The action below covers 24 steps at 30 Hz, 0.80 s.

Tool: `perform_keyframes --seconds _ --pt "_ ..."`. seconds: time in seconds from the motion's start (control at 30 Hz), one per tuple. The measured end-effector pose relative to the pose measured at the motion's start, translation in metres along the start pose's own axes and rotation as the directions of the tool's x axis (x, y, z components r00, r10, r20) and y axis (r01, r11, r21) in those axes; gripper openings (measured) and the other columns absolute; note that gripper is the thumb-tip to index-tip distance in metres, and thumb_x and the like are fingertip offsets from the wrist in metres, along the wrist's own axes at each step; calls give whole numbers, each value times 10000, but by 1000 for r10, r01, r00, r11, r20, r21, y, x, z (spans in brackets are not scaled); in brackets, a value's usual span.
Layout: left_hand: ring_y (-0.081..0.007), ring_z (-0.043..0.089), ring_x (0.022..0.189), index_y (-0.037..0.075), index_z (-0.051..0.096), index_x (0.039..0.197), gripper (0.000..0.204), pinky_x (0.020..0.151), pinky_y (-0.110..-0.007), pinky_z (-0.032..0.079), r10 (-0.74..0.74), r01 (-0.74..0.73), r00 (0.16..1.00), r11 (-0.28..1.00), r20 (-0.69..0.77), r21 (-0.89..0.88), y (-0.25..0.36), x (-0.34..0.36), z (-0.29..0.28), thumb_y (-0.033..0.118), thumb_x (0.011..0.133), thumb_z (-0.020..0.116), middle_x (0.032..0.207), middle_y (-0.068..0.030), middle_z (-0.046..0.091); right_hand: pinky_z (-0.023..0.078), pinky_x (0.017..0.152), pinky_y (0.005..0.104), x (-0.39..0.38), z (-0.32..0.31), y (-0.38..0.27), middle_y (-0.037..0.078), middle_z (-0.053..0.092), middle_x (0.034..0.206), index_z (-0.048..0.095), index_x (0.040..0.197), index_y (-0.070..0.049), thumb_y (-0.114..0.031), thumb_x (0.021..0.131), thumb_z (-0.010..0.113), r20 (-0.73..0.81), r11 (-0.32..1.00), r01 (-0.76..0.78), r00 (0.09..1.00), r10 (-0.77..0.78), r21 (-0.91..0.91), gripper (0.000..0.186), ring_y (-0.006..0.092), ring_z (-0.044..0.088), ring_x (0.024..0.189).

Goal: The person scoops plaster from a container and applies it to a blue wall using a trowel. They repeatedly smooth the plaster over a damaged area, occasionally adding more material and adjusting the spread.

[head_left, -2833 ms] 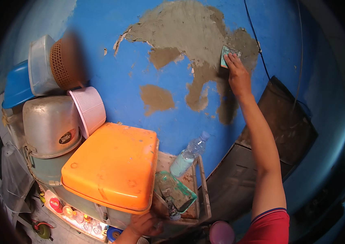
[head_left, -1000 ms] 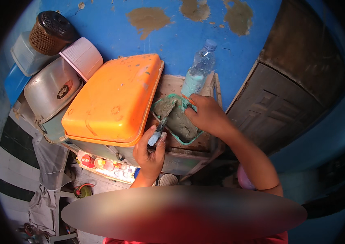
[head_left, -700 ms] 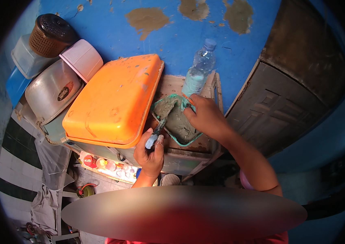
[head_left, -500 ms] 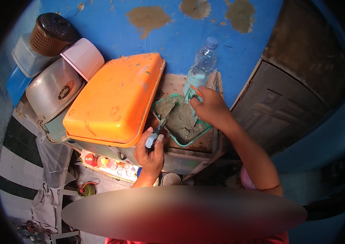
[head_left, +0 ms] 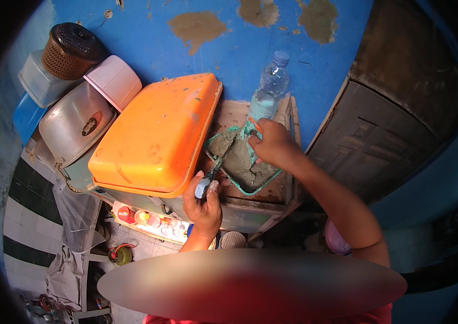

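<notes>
My left hand (head_left: 204, 209) is closed round the pale blue handle of a trowel (head_left: 203, 187). Its mortar-smeared far end reaches into a shallow green-rimmed tray (head_left: 251, 193) of wet grey mortar (head_left: 242, 166). Over the tray's right side, my right hand (head_left: 277, 142) pinches a flat green scraper (head_left: 250, 129) with an orange edge, its lower part down at the mortar. Fingers partly hide the scraper, so its full shape does not show. Just behind that hand a clear plastic bottle (head_left: 274, 81) with a blue cap stands upright, pale liquid in its lower part.
An orange plastic basin (head_left: 153, 137) lies upside down left of the tray, on the same cabinet top. Further left are a metal pot (head_left: 72, 116), a pink tub (head_left: 114, 81) and a brown basket (head_left: 72, 51). Behind rises a blue wall (head_left: 148, 43) with mortar patches; a dark door (head_left: 375, 135) stands right.
My right hand and the scraper have shifted slightly down and left over the mortar. The left hand keeps its hold on the trowel. The whole view has shifted a little.
</notes>
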<state>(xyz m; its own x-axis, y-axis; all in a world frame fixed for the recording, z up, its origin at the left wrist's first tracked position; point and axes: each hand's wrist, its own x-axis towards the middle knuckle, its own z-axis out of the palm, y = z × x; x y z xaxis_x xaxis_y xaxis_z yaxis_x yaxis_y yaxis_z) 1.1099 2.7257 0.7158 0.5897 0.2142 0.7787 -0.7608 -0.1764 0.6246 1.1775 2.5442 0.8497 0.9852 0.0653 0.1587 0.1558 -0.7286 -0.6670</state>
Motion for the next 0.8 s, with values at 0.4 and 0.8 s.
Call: perform_keyframes --seconds 0.4,0.8 --pt "-176 587 843 -4 465 1293 368 761 -262 498 151 -156 986 985 65 77 20 2 1 -36 950 591 1065 -150 574 516 560 354 9 -37 6 111 633 733 615 991 39 -153 915 622 45 993 84 996 -81 -83 206 191 661 566" --pt "-314 627 809 3 578 1229 510 696 -360 523 190 -207 934 978 302 23 60 39 -26 -41 747 741 955 -174 618 479 761 440 12 -45 -21 218 656 907 622 993 22 -150 892 635 38 915 389 921 -387 -102 199 365 638 832"
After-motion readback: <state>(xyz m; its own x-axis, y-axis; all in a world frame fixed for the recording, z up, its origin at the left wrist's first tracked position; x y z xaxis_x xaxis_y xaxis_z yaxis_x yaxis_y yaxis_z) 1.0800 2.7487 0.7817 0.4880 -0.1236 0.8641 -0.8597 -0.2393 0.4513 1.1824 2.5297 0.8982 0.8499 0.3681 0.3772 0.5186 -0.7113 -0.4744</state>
